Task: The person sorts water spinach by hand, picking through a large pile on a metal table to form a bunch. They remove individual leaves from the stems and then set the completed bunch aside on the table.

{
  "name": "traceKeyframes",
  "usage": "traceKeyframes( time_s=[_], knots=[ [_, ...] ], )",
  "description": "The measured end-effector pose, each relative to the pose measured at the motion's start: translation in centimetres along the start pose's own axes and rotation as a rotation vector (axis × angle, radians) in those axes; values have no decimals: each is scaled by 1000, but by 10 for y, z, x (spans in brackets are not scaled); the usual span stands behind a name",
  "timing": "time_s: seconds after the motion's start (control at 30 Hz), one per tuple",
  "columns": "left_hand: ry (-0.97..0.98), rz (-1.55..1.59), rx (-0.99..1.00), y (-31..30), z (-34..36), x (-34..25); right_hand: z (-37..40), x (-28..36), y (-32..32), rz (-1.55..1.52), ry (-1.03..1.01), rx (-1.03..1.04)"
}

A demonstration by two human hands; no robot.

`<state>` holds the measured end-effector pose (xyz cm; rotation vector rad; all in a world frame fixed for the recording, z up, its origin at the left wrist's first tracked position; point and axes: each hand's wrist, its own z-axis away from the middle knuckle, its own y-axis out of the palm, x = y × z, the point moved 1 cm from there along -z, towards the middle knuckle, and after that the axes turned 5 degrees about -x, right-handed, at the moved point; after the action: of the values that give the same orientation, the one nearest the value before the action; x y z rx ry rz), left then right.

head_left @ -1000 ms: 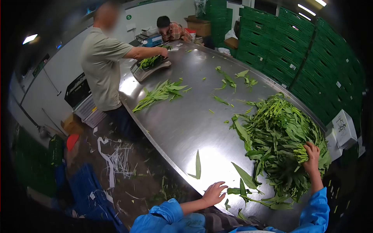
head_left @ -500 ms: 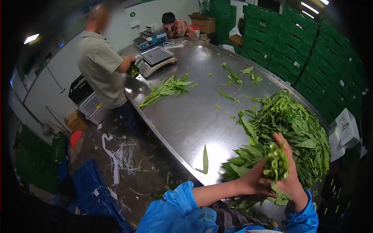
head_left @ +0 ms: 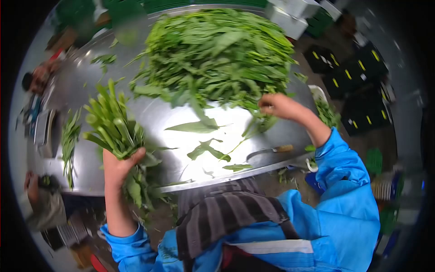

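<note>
My left hand [head_left: 121,164] is wrapped round a bunch of leafy greens [head_left: 110,119], held at the left with the cut stems pointing up and leaves hanging below the fist. My right hand [head_left: 284,108] is at the near right edge of a large heap of greens [head_left: 217,54]. Its fingers are curled in, and a loose sprig [head_left: 259,126] lies just beneath them; what they hold is hidden. A knife with a wooden handle [head_left: 284,148] and a dark curved blade rests near the table's front edge. Loose leaves [head_left: 206,148] are scattered between my hands.
The metal table [head_left: 290,131] ends close in front of my striped apron. A weighing scale [head_left: 44,129] and a small pile of greens [head_left: 69,145] are at the left. One person [head_left: 45,204] stands there, another [head_left: 41,78] farther off. A white basket [head_left: 318,93] is at the right.
My hands have parted: the left has carried the bunch leftward, while the right has let go of it and reached to the heap. The view has turned right and down, bringing the knife into sight.
</note>
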<state>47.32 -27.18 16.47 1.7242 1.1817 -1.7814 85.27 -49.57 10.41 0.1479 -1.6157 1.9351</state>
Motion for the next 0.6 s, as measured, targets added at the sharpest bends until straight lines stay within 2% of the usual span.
traceKeyframes(
  time_s=[0.03,0.13,0.17,0.2,0.23,0.27,0.3,0.33,0.37,0.4,0.43,0.5,0.6],
  knots=[
    [-81,-33,89,9,-2,13,20,-20,14,167,65,113],
    [-301,-86,276,39,-2,64,67,-52,63,111,85,-1],
    [-351,-51,300,50,-1,78,73,-58,76,220,36,-100],
    [-374,-61,409,57,-4,91,75,-61,83,333,-27,-203],
    [-430,-69,489,66,-5,101,83,-63,91,282,36,-238],
    [-503,-125,538,73,-6,94,95,-65,102,301,96,-119],
    [-440,-137,513,76,-6,100,101,-67,117,129,195,-92],
    [-360,-189,505,74,-8,108,102,-50,117,84,239,28],
    [-382,-184,544,73,-11,134,106,-51,124,163,121,-11],
    [-375,-101,501,73,-10,123,112,-59,137,238,-55,-268],
    [-318,-60,518,74,-11,131,114,-74,147,263,3,-196],
    [-411,-34,514,68,-12,116,115,-51,126,175,77,-81],
    [-375,34,441,60,-13,122,105,-38,117,27,82,-154]
  ],
)
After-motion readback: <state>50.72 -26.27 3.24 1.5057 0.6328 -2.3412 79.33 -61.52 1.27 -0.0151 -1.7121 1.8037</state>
